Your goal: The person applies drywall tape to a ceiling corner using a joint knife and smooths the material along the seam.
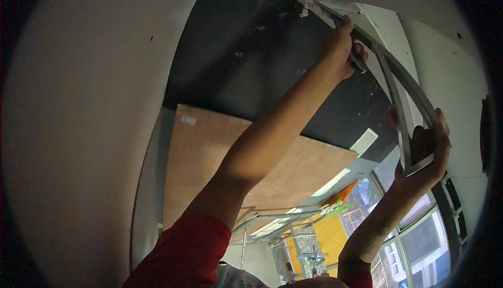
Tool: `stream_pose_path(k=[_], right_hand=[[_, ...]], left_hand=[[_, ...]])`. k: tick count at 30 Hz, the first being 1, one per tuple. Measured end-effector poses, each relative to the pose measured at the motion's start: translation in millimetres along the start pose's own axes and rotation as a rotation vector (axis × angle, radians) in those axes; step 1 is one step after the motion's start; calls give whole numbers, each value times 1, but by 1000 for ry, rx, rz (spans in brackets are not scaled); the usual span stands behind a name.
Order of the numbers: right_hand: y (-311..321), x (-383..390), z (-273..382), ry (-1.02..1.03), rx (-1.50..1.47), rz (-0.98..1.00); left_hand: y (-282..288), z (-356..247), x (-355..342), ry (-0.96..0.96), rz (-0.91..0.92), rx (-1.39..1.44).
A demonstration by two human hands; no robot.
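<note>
So both arms are up over the head here, reaching at the ceiling; the left hand [343, 47] is wrapped around the upper end of a grey metal channel [406, 86], fingers closed over it right where the strip meets the broken edge of the white ceiling board [440, 52]; the right hand [427, 157] has the lower end of the same piece, palm up under it with the fingers curled round the flat end, so that one is gripping too. The channel looks like two thin strips running side by side, bending in a long arc between the hands (some of that bend is probably just the lens), and it sits just under the white board, touching or nearly touching it, can't tell which. Behind the left forearm there's a big dark opening [251, 52] in the ceiling and a brown plywood sheet [220, 152] lying across part of it; a plain white wall [78, 131] fills the whole left side; lower right you can see window panes [419, 246] with buildings outside, plus some orange and yellow stuff [327, 225] and a metal frame [277, 217] near them; red sleeves [183, 256] on the person.
</note>
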State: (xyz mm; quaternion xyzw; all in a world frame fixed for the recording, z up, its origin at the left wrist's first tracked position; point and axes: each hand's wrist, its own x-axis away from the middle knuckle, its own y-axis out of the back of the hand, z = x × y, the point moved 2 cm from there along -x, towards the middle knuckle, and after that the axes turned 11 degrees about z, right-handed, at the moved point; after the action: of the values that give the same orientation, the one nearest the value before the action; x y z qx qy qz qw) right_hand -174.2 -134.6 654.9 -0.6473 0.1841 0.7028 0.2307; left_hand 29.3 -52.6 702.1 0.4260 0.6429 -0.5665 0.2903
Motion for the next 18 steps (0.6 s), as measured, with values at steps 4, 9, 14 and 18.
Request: stream_pose_path(k=[4,9,14,18], right_hand=[[-12,-13,-15,-159,-176,7],[-42,-12,-22,-135,-69,81],[-10,16,-29,-207,-405,-65],[-10,10,-23,275,457,115]], left_hand=[[14,-2,-17,43,-40,-25],[40,-12,-28,-63,40,-104],[17,-11,1,17,-110,-129],[23,-7,-16,57,-44,-81]])
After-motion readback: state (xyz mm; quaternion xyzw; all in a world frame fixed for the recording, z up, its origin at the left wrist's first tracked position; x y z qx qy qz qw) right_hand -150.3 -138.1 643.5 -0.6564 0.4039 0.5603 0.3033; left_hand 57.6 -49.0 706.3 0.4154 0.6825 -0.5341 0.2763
